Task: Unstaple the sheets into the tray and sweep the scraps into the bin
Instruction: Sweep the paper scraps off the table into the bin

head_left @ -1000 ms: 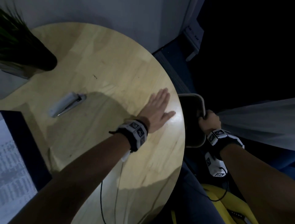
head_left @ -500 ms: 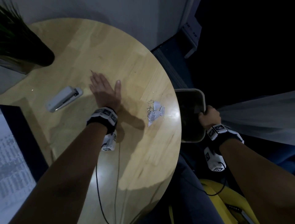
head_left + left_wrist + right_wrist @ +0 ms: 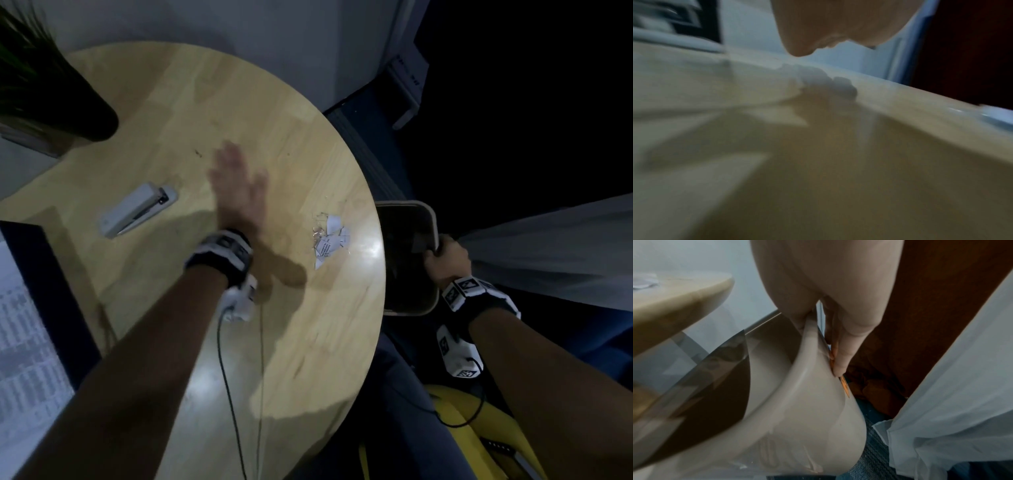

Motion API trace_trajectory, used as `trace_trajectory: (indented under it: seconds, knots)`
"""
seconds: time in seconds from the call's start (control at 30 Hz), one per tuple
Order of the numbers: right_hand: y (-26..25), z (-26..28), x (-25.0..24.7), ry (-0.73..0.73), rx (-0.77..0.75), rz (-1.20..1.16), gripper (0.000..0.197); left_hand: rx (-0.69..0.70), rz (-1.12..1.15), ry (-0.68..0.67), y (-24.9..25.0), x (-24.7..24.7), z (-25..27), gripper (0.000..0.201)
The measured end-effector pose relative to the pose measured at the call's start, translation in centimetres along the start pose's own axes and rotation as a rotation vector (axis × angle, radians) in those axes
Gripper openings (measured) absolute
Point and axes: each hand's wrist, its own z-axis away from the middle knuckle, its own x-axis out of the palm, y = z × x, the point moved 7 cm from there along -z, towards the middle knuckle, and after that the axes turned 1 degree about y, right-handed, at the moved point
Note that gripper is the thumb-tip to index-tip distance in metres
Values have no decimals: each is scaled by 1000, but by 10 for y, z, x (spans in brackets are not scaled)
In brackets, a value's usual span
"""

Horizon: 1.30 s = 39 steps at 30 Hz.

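Note:
A small heap of white paper scraps (image 3: 329,240) and bent staples lies on the round wooden table (image 3: 205,113) close to its right edge. My left hand (image 3: 236,185) is flat and blurred with its fingers straight, to the left of the heap and apart from it. My right hand (image 3: 445,255) grips the rim of the beige bin (image 3: 432,219), held just below the table's right edge. In the right wrist view the fingers (image 3: 846,344) curl round the bin (image 3: 818,402) wall. A black tray (image 3: 44,294) holding printed sheets (image 3: 20,342) sits at the left.
A grey stapler (image 3: 137,209) lies on the table left of my left hand. A dark plant pot (image 3: 68,99) stands at the far left. White fabric (image 3: 548,250) hangs right of the bin. A cable (image 3: 229,394) trails from my left wrist across the table.
A second ago my left hand lay near the right edge over the scraps; it drew back left toward the stapler, baring the heap, and now swings rightward again. My right hand keeps hold of the bin.

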Motion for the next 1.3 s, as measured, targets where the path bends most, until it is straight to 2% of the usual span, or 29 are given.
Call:
trace_trajectory:
  seconds: [0.03, 0.1, 0.2, 0.3, 0.4, 0.57, 0.63, 0.7, 0.73, 0.8, 0.87, 0.93, 0.97, 1.07, 1.17, 1.3]
  knots:
    - [1, 0, 0, 4, 1, 0, 33, -98, -60, -1, -19, -9, -16, 67]
    - [3, 1, 1, 11, 5, -2, 31, -208, -148, -79, -37, -14, -33, 72]
    - [6, 4, 3, 8, 15, -12, 30, -197, -249, -131, -23, 2, -27, 81]
    - [7, 4, 4, 5, 24, -19, 29, -35, -246, -174, 20, 25, -5, 78]
    - [4, 5, 1, 9, 21, -31, 28, 216, -260, -322, 74, 57, 30, 73]
    - [1, 3, -5, 37, 7, -44, 30, 317, -236, -490, 115, 91, 73, 71]
    - [1, 3, -7, 44, 2, -43, 29, 424, -180, -551, 127, 92, 92, 70]
    - [1, 5, -7, 47, 2, -45, 29, 500, -28, -505, 128, 75, 91, 68]
    - [1, 6, -8, 47, -3, -42, 29, 466, 43, -407, 118, 59, 80, 67]
    - [1, 7, -10, 56, -19, -29, 31, 295, 95, -131, 76, 22, 53, 64]
    - [5, 9, -11, 61, -29, -10, 32, 15, 59, 67, 14, -12, 37, 60]
    - [8, 13, -9, 61, -31, 4, 32, -237, 37, 110, -41, -31, 36, 57]
    - [10, 14, -8, 59, -32, 9, 31, -289, 24, 96, -55, -36, 39, 56]
    - [13, 20, -3, 47, -29, 15, 28, -280, -76, 16, -69, -30, 59, 56]
    - [14, 25, 0, 40, -36, 18, 26, -215, -216, -105, -53, -5, 80, 62]
    - [15, 32, 3, 41, -56, 9, 26, 114, -236, -226, 23, 46, 110, 74]
